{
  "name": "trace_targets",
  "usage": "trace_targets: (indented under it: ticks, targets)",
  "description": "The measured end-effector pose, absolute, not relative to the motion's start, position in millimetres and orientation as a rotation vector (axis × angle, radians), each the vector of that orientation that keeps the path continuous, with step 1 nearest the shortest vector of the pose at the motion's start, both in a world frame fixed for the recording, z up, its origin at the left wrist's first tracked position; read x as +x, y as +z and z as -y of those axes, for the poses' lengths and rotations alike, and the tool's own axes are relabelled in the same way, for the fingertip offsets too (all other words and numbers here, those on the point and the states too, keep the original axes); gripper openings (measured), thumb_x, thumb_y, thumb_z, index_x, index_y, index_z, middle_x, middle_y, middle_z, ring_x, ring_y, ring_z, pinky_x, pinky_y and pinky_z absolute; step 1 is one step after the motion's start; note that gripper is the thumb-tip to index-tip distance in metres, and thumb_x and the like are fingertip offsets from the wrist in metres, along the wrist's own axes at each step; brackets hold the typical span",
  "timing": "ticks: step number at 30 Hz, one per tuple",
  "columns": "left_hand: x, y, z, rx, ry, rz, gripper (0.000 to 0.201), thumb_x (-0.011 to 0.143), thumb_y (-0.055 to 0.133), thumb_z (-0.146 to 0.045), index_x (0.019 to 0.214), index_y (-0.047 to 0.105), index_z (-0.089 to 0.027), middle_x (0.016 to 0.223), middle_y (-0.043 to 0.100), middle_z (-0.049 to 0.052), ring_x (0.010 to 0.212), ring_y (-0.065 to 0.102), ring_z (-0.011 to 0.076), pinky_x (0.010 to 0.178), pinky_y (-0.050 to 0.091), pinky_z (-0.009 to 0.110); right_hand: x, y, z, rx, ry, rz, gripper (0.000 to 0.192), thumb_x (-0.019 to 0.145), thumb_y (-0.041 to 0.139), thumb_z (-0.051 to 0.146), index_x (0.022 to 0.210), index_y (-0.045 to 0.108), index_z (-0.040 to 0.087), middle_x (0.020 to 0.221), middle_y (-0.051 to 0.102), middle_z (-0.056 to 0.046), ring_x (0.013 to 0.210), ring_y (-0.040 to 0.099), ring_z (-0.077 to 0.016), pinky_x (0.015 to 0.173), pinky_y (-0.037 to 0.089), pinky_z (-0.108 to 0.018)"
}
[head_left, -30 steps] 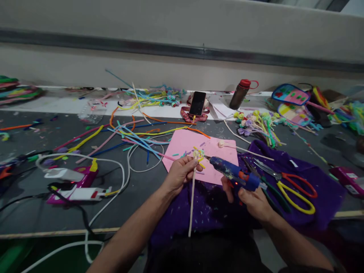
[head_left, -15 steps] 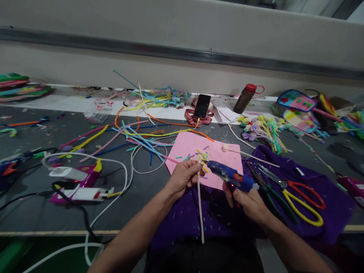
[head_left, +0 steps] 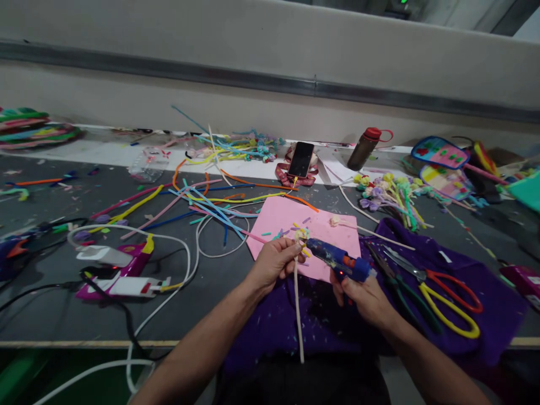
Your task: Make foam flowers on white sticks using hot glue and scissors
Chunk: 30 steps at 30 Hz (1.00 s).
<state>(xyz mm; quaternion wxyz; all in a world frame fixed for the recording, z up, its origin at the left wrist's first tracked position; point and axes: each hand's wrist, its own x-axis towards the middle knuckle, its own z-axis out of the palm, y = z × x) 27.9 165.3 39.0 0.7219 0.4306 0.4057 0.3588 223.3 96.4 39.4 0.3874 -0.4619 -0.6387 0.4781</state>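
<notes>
A power strip (head_left: 134, 266) sits at lower left of the frame, the left hand (head_left: 275, 263) pinches a pale stem (head_left: 298, 315) just below centre, the right hand (head_left: 366, 295) beside it grips a blue glue gun (head_left: 331, 256), and scissors (head_left: 447, 298) lie at lower right.

The dark grey tabletop (head_left: 34, 323) is strewn with coloured pipe cleaners (head_left: 211, 209). A magenta power strip (head_left: 137, 262) is set at the left; at the front, centre to right, a purple cloth (head_left: 498, 298) is spread, with pastel pipe-cleaner flowers (head_left: 399, 194) heaped behind.
</notes>
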Motion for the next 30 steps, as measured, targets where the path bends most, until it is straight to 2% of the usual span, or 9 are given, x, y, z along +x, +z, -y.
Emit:
trace_targets:
  ticks: [8, 15, 21, 23, 26, 30]
  targets:
    - [27, 39, -165, 0.959, 0.793, -0.901, 0.031, 0.074, 0.059, -0.042, 0.069, 0.056, -0.012, 0.04, 0.046, -0.006, 0.03, 0.03, 0.0011, 0.031, 0.016, 0.014, 224, 41, -94, -1.189, 1.301, 1.596, 0.027, 0.084, 0.045, 0.039, 0.077, 0.054, 0.015, 0.053, 0.048, 0.002, 0.047, 0.045, -0.0101, 0.046, 0.032, -0.022]
    - [27, 36, -166, 0.97, 0.79, -0.895, 0.032, 0.073, 0.06, -0.042, 0.069, 0.058, -0.011, 0.047, 0.051, -0.004, 0.033, 0.032, 0.0007, 0.031, 0.017, 0.015, 224, 42, -95, -1.181, 1.249, 1.624, 0.03, 0.084, 0.043, 0.04, 0.072, 0.053, 0.015, 0.054, 0.049, 0.001, 0.049, 0.045, -0.0105, 0.049, 0.033, -0.023]
    - [26, 33, -167, 0.96, 0.796, -0.901, 0.03, 0.074, 0.06, -0.04, 0.07, 0.058, -0.011, 0.049, 0.053, -0.004, 0.033, 0.032, 0.0003, 0.032, 0.016, 0.015, 237, 43, -87, -1.165, 1.302, 1.651, 0.032, 0.084, 0.042, 0.045, 0.083, 0.054, 0.016, 0.057, 0.05, 0.001, 0.049, 0.046, -0.0119, 0.047, 0.036, -0.024]
    - [25, 34, -168, 0.954, 0.787, -0.881, 0.03, 0.075, 0.059, -0.04, 0.069, 0.058, -0.011, 0.046, 0.05, -0.004, 0.032, 0.031, 0.0003, 0.032, 0.014, 0.015, 248, 45, -86, -1.235, 1.132, 1.77, 0.028, 0.085, 0.042, 0.041, 0.085, 0.054, 0.016, 0.066, 0.054, -0.002, 0.056, 0.05, -0.0134, 0.051, 0.039, -0.025]
    - [24, 35, -169, 0.909, 0.771, -0.84, 0.032, 0.074, 0.059, -0.04, 0.064, 0.058, -0.01, 0.047, 0.05, -0.004, 0.031, 0.028, -0.0004, 0.031, 0.012, 0.016, 264, 45, -88, -1.397, 0.699, 2.092, 0.017, 0.081, 0.05, 0.033, 0.085, 0.055, 0.017, 0.079, 0.058, -0.005, 0.068, 0.054, -0.0171, 0.061, 0.042, -0.028]
    - [23, 38, -170, 0.82, 0.727, -0.825, 0.031, 0.073, 0.061, -0.037, 0.061, 0.058, -0.009, 0.047, 0.051, -0.002, 0.029, 0.025, -0.001, 0.031, 0.009, 0.017, 273, 38, -89, -1.635, 0.288, 2.391, 0.027, 0.077, 0.055, 0.031, 0.1, 0.055, 0.017, 0.089, 0.059, -0.009, 0.078, 0.057, -0.0223, 0.067, 0.045, -0.034]
